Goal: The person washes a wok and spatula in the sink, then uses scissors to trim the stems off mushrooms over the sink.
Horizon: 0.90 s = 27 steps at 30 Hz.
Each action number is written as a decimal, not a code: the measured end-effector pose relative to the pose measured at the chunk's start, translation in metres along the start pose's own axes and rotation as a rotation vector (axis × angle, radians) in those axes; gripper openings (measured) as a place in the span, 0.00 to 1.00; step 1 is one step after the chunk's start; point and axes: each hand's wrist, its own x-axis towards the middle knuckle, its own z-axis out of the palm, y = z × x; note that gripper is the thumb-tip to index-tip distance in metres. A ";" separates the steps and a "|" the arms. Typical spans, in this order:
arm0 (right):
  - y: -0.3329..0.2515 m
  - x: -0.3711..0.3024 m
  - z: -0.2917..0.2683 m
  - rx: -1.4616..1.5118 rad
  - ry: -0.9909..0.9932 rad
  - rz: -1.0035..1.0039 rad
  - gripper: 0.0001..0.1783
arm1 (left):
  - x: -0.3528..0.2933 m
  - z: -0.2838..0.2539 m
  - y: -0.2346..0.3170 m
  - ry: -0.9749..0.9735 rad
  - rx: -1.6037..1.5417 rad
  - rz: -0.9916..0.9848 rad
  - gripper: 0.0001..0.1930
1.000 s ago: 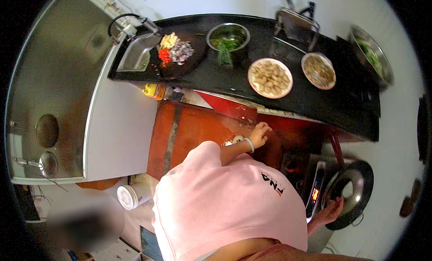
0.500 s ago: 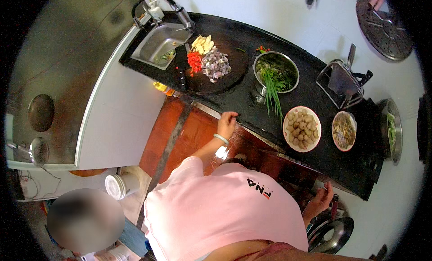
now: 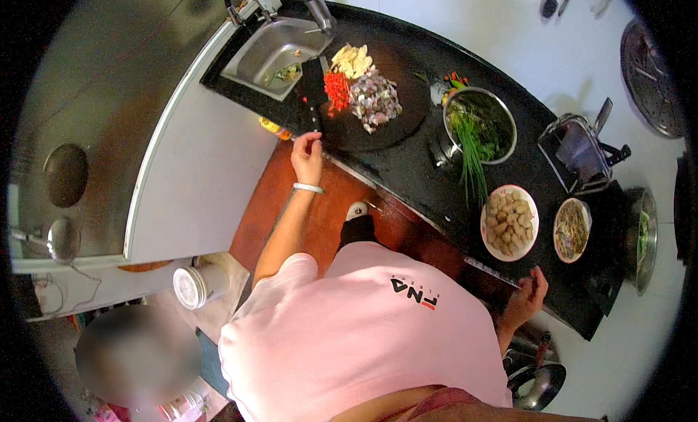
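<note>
My left hand (image 3: 307, 157), with a pale bracelet at the wrist, is at the counter's front edge, its fingers loosely bent. Its fingertips reach the end of a cleaver's dark handle (image 3: 315, 119); whether they touch it is unclear. The dark blade (image 3: 313, 80) lies at the left of a round dark cutting board (image 3: 411, 124). On the board are chopped red pepper (image 3: 337, 91), yellowish slices (image 3: 352, 60) and a greyish chopped heap (image 3: 374, 100). Low by the counter's right front edge, my right hand (image 3: 525, 300) hangs empty, fingers apart, near a plate of small brownish pieces (image 3: 510, 223).
A steel sink (image 3: 273, 47) is at the back left. Right of the board stand a metal pot with greens (image 3: 502, 147), a bowl of shredded food (image 3: 571, 231) and a knife rack (image 3: 578, 156). A wok (image 3: 542, 393) sits low right; a white bucket (image 3: 190, 291) stands left.
My left hand has moved left along the counter edge to the cleaver handle. My right hand has risen slightly. The view has shifted, so the counter items appear farther right.
</note>
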 end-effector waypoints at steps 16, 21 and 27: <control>-0.138 -0.056 0.170 -0.089 -0.039 0.136 0.13 | 0.403 0.106 -0.165 -0.382 0.791 0.387 0.13; -0.158 -0.086 0.172 -0.178 0.035 0.283 0.13 | 0.397 0.113 -0.159 -0.427 0.591 0.390 0.12; -0.170 -0.115 0.183 -0.294 0.103 0.307 0.14 | 0.397 0.133 -0.169 -0.572 0.601 0.272 0.13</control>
